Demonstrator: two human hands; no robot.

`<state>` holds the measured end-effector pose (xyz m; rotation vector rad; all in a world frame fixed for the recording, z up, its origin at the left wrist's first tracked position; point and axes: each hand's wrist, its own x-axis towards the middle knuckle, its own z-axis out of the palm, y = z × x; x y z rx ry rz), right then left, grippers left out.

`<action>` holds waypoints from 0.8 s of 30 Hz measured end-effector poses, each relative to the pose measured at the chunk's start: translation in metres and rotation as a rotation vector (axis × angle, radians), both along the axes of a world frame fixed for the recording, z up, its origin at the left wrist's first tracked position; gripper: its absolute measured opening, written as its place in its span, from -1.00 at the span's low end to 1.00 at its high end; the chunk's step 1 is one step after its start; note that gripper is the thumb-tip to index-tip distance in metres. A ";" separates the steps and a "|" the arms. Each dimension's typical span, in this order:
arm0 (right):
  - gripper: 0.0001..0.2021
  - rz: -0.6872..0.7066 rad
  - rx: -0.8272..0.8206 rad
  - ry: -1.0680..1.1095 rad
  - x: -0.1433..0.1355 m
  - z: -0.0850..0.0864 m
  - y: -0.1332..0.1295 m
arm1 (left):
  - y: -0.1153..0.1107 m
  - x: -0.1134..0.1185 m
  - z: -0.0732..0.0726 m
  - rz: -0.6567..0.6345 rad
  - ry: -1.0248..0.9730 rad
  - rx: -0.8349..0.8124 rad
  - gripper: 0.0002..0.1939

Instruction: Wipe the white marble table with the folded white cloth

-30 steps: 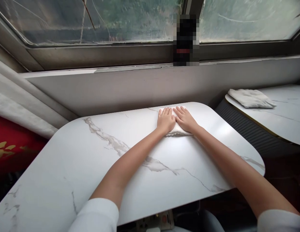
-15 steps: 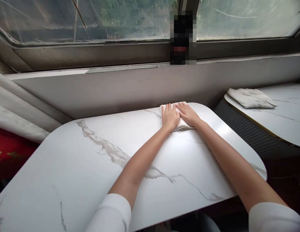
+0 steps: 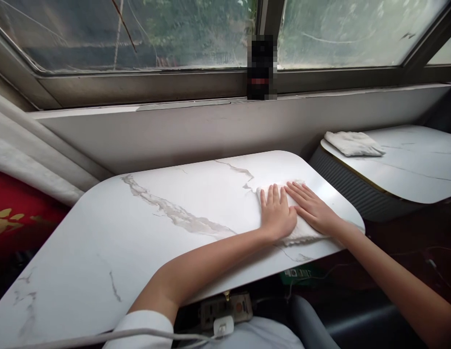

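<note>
A white cloth (image 3: pixel 301 232) lies spread on the white marbled table (image 3: pixel 196 194), toward its right end. My left hand (image 3: pixel 278 213) rests flat on the cloth's left part, fingers stretched out and pointing away from me. Beside it, my right hand (image 3: pixel 314 208) presses on the cloth with extended fingers angled up and left. The two hands touch or nearly touch near the left thumb. Both palms hide much of the cloth, whose near edge shows below them.
On a second marbled table (image 3: pixel 422 165) at the right lies a folded white cloth (image 3: pixel 354 144). A blurred dark object (image 3: pixel 261 68) stands at the window ledge. Below the near table edge are a power strip (image 3: pixel 243 308), a white plug (image 3: pixel 223 327) and a cable (image 3: pixel 138 333). Pale curtain hangs at left.
Both hands and the cloth under them have moved toward me and to the right, away from the table's far edge. The view has shifted, showing the power strip and cable below.
</note>
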<state>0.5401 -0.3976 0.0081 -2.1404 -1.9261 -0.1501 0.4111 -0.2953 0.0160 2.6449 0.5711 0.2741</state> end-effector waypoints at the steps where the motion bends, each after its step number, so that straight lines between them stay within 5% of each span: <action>1: -0.46 -0.001 -0.005 -0.006 -0.003 0.002 -0.011 | -0.010 -0.003 0.002 -0.025 0.006 -0.025 -0.37; 7: -0.45 -0.123 -0.072 -0.102 0.000 0.003 -0.065 | -0.054 0.000 0.010 -0.127 0.031 -0.089 -0.35; 12: -0.45 -0.246 -0.121 -0.084 0.028 -0.005 -0.070 | -0.059 0.029 0.010 -0.136 0.022 -0.105 -0.36; 17: -0.45 -0.276 -0.079 -0.072 0.064 -0.010 -0.036 | -0.033 0.068 0.004 -0.060 -0.014 -0.081 -0.38; 24: -0.46 -0.347 -0.112 -0.061 0.113 -0.005 0.049 | 0.032 0.128 -0.006 0.096 -0.089 0.050 -0.46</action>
